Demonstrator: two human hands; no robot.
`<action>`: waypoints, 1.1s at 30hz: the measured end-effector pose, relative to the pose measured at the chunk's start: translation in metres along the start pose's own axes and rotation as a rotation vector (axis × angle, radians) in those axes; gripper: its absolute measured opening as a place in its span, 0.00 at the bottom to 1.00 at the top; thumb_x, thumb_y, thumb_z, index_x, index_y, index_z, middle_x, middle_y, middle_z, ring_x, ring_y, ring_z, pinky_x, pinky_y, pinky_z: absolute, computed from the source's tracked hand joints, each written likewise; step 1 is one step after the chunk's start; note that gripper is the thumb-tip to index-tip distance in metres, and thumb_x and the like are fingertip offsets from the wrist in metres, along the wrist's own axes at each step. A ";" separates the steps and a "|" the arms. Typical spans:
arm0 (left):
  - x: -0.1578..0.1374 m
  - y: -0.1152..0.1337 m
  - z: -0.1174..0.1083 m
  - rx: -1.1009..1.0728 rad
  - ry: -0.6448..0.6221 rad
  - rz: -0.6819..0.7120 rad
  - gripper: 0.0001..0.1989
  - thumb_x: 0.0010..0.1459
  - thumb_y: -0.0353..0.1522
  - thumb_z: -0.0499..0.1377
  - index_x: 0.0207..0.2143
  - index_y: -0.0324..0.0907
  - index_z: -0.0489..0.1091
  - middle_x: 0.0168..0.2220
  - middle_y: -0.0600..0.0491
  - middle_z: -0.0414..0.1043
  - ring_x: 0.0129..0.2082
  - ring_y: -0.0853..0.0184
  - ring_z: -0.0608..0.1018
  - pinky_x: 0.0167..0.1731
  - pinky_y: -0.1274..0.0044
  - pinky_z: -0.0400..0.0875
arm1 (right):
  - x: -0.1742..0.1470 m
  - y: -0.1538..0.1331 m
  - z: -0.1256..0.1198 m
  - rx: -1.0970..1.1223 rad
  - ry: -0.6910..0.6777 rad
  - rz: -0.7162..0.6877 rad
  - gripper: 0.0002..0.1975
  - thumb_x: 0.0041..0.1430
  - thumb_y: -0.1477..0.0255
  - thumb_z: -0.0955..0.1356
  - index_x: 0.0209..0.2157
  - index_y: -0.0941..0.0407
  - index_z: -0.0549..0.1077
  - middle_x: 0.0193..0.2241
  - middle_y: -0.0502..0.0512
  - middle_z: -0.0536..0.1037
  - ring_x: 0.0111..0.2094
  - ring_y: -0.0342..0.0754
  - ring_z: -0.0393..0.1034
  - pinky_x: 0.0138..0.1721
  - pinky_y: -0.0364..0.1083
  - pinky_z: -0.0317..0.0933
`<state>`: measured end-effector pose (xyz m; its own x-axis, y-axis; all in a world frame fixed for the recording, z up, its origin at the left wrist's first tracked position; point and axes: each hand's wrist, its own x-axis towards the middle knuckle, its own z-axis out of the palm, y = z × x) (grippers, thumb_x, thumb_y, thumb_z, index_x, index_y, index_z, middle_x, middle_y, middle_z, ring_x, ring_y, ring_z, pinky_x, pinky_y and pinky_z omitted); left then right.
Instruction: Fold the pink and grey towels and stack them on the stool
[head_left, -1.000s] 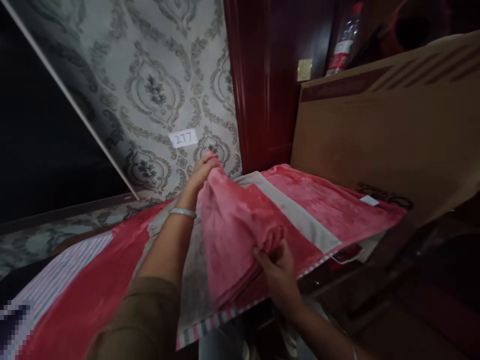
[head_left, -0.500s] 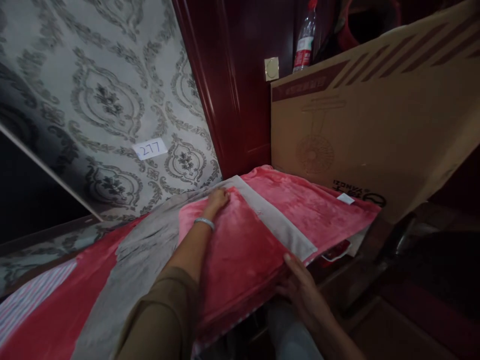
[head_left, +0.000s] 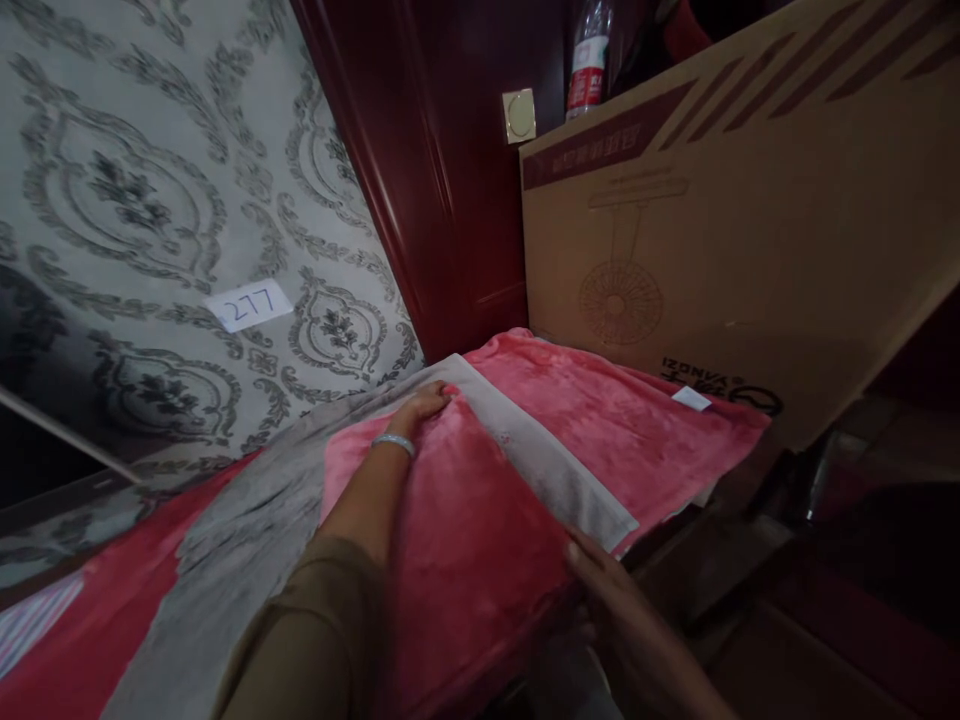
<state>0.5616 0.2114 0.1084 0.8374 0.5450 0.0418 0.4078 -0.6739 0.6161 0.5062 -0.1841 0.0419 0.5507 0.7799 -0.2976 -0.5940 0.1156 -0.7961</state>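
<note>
A red plush cloth (head_left: 480,510) lies folded on top of a wider spread of pink, grey and red plush fabric. Its far corner is pinched by my left hand (head_left: 426,402), which wears a silver bangle at the wrist. At the near right corner, my right hand (head_left: 600,575) has its thumb on top and its fingers under the edge, partly hidden in shadow. A grey band (head_left: 551,450) runs just beyond the folded edge. Past it lies a pink section (head_left: 600,410) with a small white tag (head_left: 691,399).
A large cardboard box (head_left: 712,240) with a fan drawing stands behind the fabric on the right. A plastic bottle (head_left: 588,75) shows above its edge. Patterned wallpaper (head_left: 135,200) with a "277" paper label (head_left: 249,305) and a dark red panel (head_left: 435,180) rise at the back.
The view has shifted slightly, so the wall and box appear further left and closer. Both hands keep hold of the red cloth's corners, and its near edge hangs lower.
</note>
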 end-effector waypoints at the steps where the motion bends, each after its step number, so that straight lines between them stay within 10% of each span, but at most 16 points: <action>1: 0.000 0.000 0.000 -0.002 0.012 0.008 0.05 0.50 0.32 0.64 0.28 0.42 0.70 0.29 0.54 0.74 0.32 0.63 0.75 0.36 0.74 0.70 | 0.003 0.001 -0.001 -0.017 -0.004 0.006 0.40 0.52 0.48 0.74 0.62 0.50 0.68 0.48 0.62 0.81 0.36 0.56 0.79 0.24 0.46 0.71; 12: 0.005 -0.007 -0.033 0.126 0.187 0.054 0.05 0.53 0.33 0.60 0.30 0.43 0.65 0.30 0.55 0.69 0.35 0.64 0.72 0.40 0.75 0.69 | 0.011 0.027 0.005 0.083 -0.023 -0.007 0.38 0.48 0.50 0.76 0.58 0.52 0.70 0.40 0.58 0.82 0.24 0.48 0.74 0.17 0.44 0.68; 20: 0.016 -0.021 -0.001 0.183 0.057 0.015 0.08 0.52 0.35 0.61 0.25 0.44 0.64 0.24 0.56 0.68 0.30 0.64 0.72 0.34 0.74 0.68 | 0.019 0.005 -0.017 -0.601 0.046 -0.370 0.30 0.52 0.45 0.68 0.40 0.57 0.80 0.34 0.60 0.82 0.39 0.58 0.77 0.42 0.53 0.72; 33: 0.026 -0.035 0.005 0.066 0.056 -0.019 0.14 0.56 0.44 0.57 0.32 0.43 0.67 0.35 0.50 0.75 0.41 0.58 0.77 0.45 0.69 0.71 | 0.014 0.007 -0.023 -1.134 0.256 -0.552 0.16 0.59 0.58 0.63 0.33 0.53 0.78 0.36 0.60 0.79 0.39 0.54 0.75 0.41 0.50 0.69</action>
<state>0.5707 0.2463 0.0844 0.8086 0.5835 0.0754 0.4481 -0.6938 0.5638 0.5230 -0.1868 0.0201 0.7338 0.6423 0.2216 0.5064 -0.2996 -0.8086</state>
